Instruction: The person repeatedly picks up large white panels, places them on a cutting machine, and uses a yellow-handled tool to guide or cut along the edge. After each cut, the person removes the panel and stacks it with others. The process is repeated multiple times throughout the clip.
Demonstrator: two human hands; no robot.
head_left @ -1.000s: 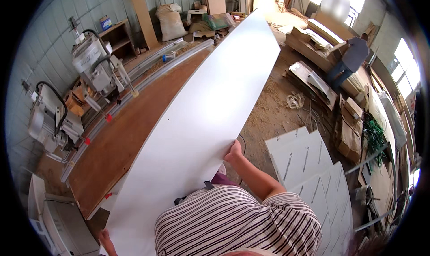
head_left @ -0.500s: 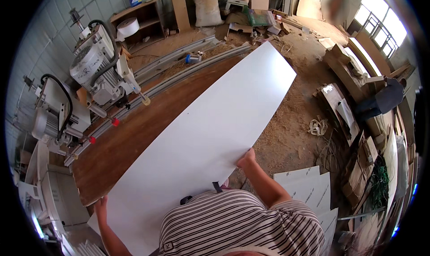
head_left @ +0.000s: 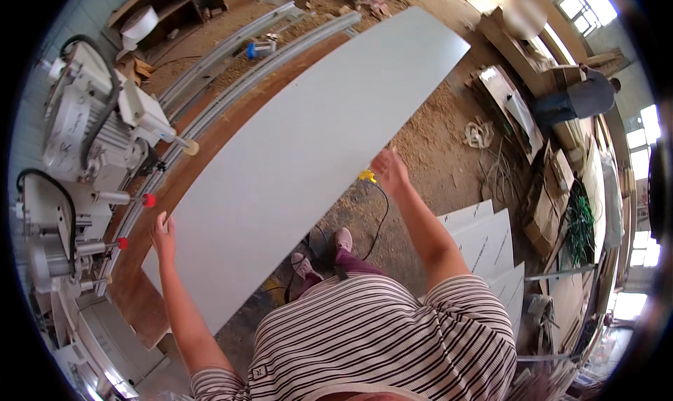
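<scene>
A long white panel (head_left: 294, 141) lies slantwise over a brown board bed (head_left: 133, 275), its near edge jutting out over the floor. At the panel's left edge is my left hand (head_left: 163, 238), fingers raised and apart, not wrapped around it. My right hand (head_left: 391, 171) is beside the panel's near long edge with its fingers stretched out; whether it touches the edge I cannot tell. Beneath that edge, close to my right hand, a yellow piece (head_left: 367, 176) shows with a black cable running down from it.
Machine heads with motors (head_left: 84, 131) and red-tipped rods stand at the left beside metal rails (head_left: 245, 78). White sheets (head_left: 484, 240) lie to my right. Further right are stacked boards and cardboard (head_left: 550, 205), and a person (head_left: 578, 96) bends there. Wood shavings cover the floor.
The panel has moved away from my body and lies further over the brown bed, so my feet now show. Both hands have loosened from its edges, and my right arm reaches further forward.
</scene>
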